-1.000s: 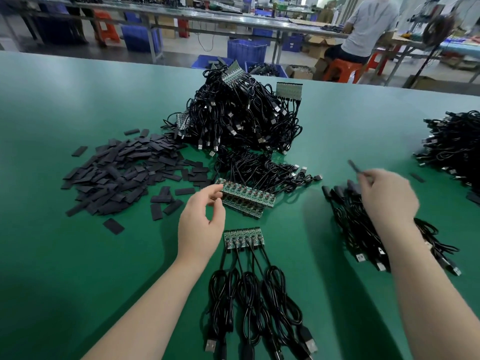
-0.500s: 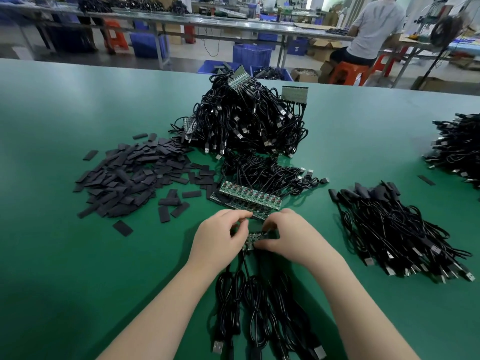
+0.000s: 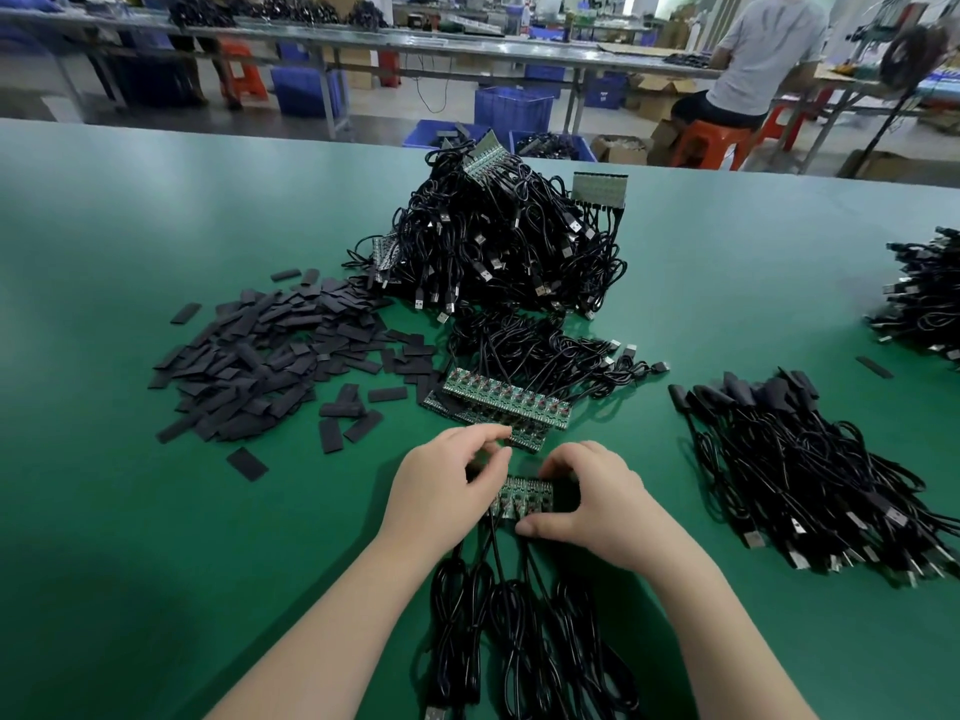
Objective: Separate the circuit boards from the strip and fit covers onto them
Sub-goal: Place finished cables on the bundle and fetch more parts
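- A wide green table (image 3: 156,511) fills the view; behind it stand long metal benches (image 3: 415,44), blue crates (image 3: 511,109) and orange stools (image 3: 709,142), and a person in a grey shirt (image 3: 769,44) sits with their back turned.
- The left hand (image 3: 441,493) is curled, thumb and forefinger pinched close at the left end of a short green circuit board strip (image 3: 524,498) lying on the table near the front centre.
- The right hand (image 3: 587,498) arches over the right end of the same strip, its fingers on the far edge and its thumb pressed against the near edge; it is half closed around the strip.
- Black USB cables (image 3: 519,626) run from that strip toward the viewer in coiled bundles; the exact number of bundles is unclear.
- Just beyond the hands lie two longer board strips (image 3: 506,400), stacked at a slant, their cables trailing away behind.
- One tall heap of cabled strips (image 3: 498,241) rises at the table's centre, with at least three strips poking out.
- To the left is one loose pile of flat black covers (image 3: 270,356), too many to count.
- To the right, one bundle of covered cables (image 3: 810,480); a second heap of cables (image 3: 930,304) sits at the far right edge, with a single stray cover (image 3: 874,367) between them.
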